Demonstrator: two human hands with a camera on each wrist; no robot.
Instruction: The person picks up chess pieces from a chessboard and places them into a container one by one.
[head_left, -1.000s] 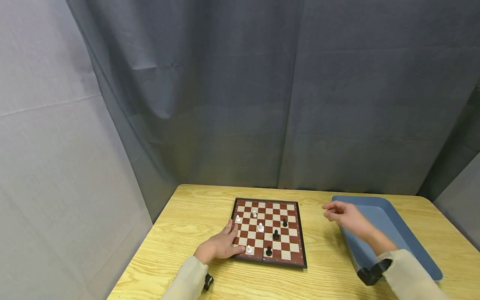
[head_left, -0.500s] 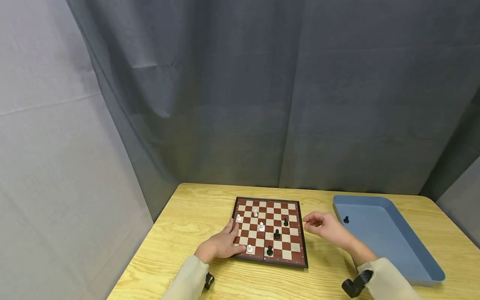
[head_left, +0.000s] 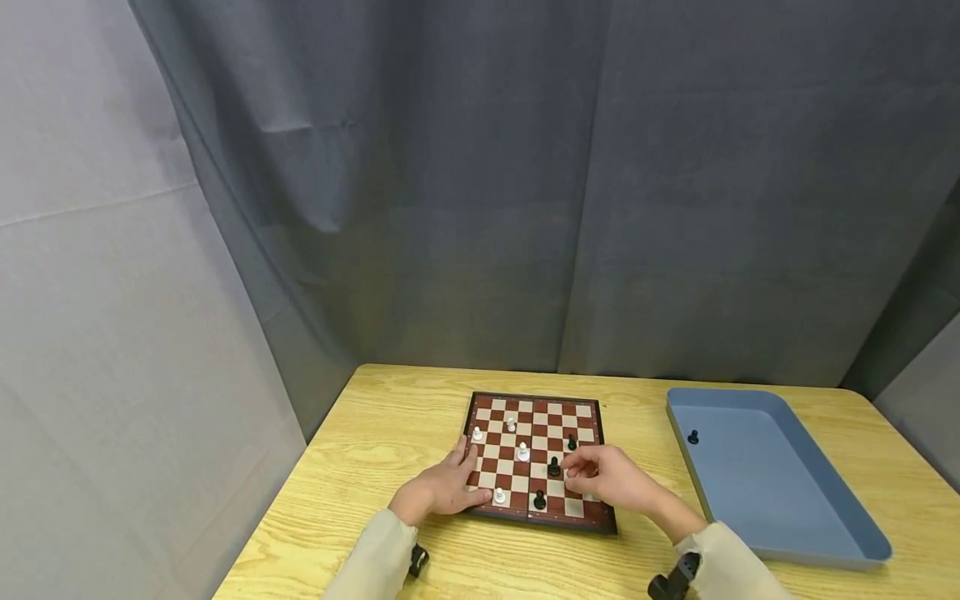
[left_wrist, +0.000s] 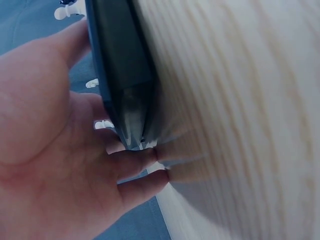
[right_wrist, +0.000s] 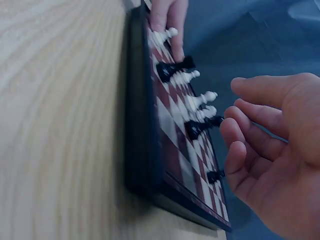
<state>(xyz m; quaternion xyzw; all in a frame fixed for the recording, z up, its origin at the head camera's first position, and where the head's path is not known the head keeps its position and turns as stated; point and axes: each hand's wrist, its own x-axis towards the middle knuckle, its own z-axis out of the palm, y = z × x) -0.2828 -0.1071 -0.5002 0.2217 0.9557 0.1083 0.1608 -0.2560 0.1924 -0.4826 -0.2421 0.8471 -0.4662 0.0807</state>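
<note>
A folding chessboard [head_left: 555,408] with red and cream squares carries several white pawns and other white pieces, plus 3 black ones. My left hand [head_left: 446,483] rests spread against its left edge; in the left wrist view some fingertips [left_wrist: 162,177] reach the tabletop. Over the right half hovers my right hand [head_left: 611,479], its fingertips beside the middle black chess piece [head_left: 553,467]. In the right wrist view thumb and fingers stand apart, holding nothing, near that black piece [right_wrist: 200,127]. Other black pieces stand in front [head_left: 540,500] and behind [head_left: 572,442].
To the right of the board lies a shallow blue tray [head_left: 787,500]. One black chess piece [head_left: 693,437] stands in its back left part. A wooden table [head_left: 405,408] carries everything, and a grey curtain [head_left: 480,208] hangs behind it.
My right hand has moved left from the tray's edge to above the board. A black piece now shows in the tray where the hand was. My left hand has stayed put.
</note>
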